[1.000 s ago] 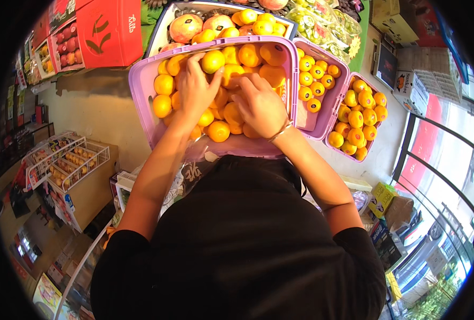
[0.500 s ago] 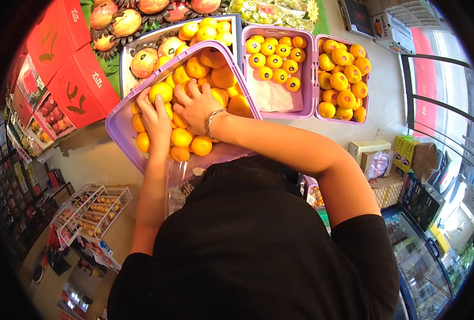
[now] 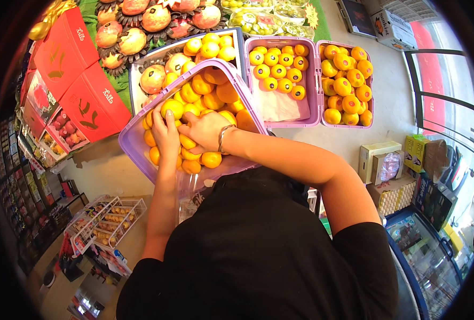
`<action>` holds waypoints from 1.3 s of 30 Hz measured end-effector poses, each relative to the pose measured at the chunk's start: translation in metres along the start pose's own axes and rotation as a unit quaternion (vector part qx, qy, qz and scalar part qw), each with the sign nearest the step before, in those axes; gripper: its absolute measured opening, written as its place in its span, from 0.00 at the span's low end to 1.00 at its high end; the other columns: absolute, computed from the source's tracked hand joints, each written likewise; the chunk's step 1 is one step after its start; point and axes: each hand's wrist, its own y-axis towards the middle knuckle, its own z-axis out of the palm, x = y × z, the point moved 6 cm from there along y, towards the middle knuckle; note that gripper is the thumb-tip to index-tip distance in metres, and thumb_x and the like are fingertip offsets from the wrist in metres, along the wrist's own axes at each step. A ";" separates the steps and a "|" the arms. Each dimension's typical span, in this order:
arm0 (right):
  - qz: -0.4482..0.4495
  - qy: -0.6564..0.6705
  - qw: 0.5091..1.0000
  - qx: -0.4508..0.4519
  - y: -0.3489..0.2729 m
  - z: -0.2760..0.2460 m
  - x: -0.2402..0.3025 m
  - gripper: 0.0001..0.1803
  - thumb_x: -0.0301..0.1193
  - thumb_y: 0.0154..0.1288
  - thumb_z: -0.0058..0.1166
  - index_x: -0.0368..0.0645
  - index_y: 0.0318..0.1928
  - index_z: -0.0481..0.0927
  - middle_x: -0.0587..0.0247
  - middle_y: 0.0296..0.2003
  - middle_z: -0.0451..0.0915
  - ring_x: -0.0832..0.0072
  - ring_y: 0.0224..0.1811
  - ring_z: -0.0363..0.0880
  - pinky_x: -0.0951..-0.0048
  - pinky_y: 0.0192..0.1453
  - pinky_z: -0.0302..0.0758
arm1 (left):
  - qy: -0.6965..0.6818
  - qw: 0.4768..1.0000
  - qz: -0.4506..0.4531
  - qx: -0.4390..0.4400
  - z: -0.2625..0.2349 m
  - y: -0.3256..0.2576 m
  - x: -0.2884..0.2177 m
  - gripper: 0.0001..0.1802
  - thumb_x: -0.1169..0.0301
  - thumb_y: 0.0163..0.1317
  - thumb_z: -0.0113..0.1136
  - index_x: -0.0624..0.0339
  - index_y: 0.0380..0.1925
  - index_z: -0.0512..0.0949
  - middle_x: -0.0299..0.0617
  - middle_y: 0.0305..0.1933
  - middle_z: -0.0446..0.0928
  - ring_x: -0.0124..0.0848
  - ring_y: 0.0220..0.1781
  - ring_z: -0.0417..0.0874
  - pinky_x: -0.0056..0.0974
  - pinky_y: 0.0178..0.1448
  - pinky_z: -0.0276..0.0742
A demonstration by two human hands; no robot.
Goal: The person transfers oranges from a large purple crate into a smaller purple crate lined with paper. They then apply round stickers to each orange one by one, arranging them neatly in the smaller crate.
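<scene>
Left hand: the left hand [image 3: 166, 130] is laid flat, fingers stretched upward, on the orange fruit [image 3: 194, 112] in the near lilac crate [image 3: 133, 140]; nothing is seen to be clasped, the grip being released and merely pressed on the fruit.
Right hand: the right hand [image 3: 207, 130], a bracelet at its wrist, is curled over fruit at the middle of the same crate; whether a fruit is enclosed under the fingers cannot be told.
Fruit and crate: the heap is held in the tilted lilac crate, directly before the chest, its long axis running from lower left to upper right.
Key relation: the fruit lies straight under both hands, touching them; the two hands are set just beside each other, the left toward the crate's near-left corner, the right toward its centre, neither being clearly nearer.
Surroundings: two further lilac crates [image 3: 311, 114] of orange fruit are set beyond to the right, red boxes [image 3: 82, 90] to the left, pomegranates [image 3: 157, 18] above.
</scene>
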 end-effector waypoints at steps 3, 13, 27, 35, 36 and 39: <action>-0.010 0.039 0.998 -0.058 -0.009 -0.024 0.007 0.30 0.55 0.48 0.64 0.50 0.47 0.77 0.55 0.40 0.75 0.60 0.25 0.81 0.62 0.28 0.79 | 0.000 1.000 0.011 -0.026 -0.004 0.004 0.025 0.17 0.65 0.70 0.49 0.66 0.52 0.73 0.55 0.48 0.79 0.49 0.49 0.79 0.46 0.55 0.73; -0.004 0.111 0.994 -0.012 -0.011 -0.029 0.003 0.19 0.50 0.57 0.59 0.48 0.36 0.81 0.55 0.34 0.81 0.55 0.28 0.81 0.56 0.33 0.77 | -0.182 0.964 -0.023 0.193 -0.012 -0.003 -0.008 0.11 0.70 0.66 0.49 0.67 0.38 0.77 0.44 0.37 0.78 0.34 0.39 0.77 0.35 0.48 0.71; 0.157 -0.034 0.985 0.059 0.072 0.016 -0.029 0.32 0.45 0.70 0.41 0.31 0.64 0.65 0.42 0.61 0.70 0.53 0.54 0.78 0.58 0.57 0.76 | 0.293 0.955 0.037 -0.011 -0.013 -0.017 -0.014 0.33 0.66 0.52 0.63 0.58 0.61 0.70 0.41 0.64 0.69 0.42 0.65 0.65 0.49 0.65 0.59; 0.193 -0.043 0.965 0.173 0.087 0.013 -0.031 0.45 0.58 0.62 0.41 0.32 0.67 0.61 0.43 0.68 0.63 0.54 0.64 0.72 0.58 0.65 0.70 | 0.346 0.935 0.045 0.059 -0.019 -0.001 -0.008 0.32 0.65 0.48 0.64 0.59 0.57 0.74 0.39 0.57 0.74 0.40 0.59 0.67 0.46 0.59 0.60; 0.191 -0.035 0.965 0.177 0.087 0.010 -0.029 0.46 0.58 0.61 0.42 0.32 0.67 0.61 0.43 0.67 0.64 0.54 0.63 0.72 0.58 0.65 0.70 | 0.352 0.933 0.033 0.069 -0.020 0.000 -0.010 0.33 0.65 0.47 0.64 0.58 0.57 0.75 0.39 0.56 0.74 0.40 0.58 0.68 0.47 0.58 0.61; 0.192 -0.033 0.964 0.180 0.079 0.017 -0.029 0.45 0.59 0.60 0.42 0.32 0.65 0.64 0.44 0.65 0.67 0.54 0.62 0.73 0.58 0.64 0.71 | 0.332 0.938 0.047 0.085 -0.024 -0.002 -0.012 0.30 0.66 0.43 0.66 0.56 0.52 0.77 0.39 0.55 0.72 0.42 0.57 0.68 0.48 0.58 0.63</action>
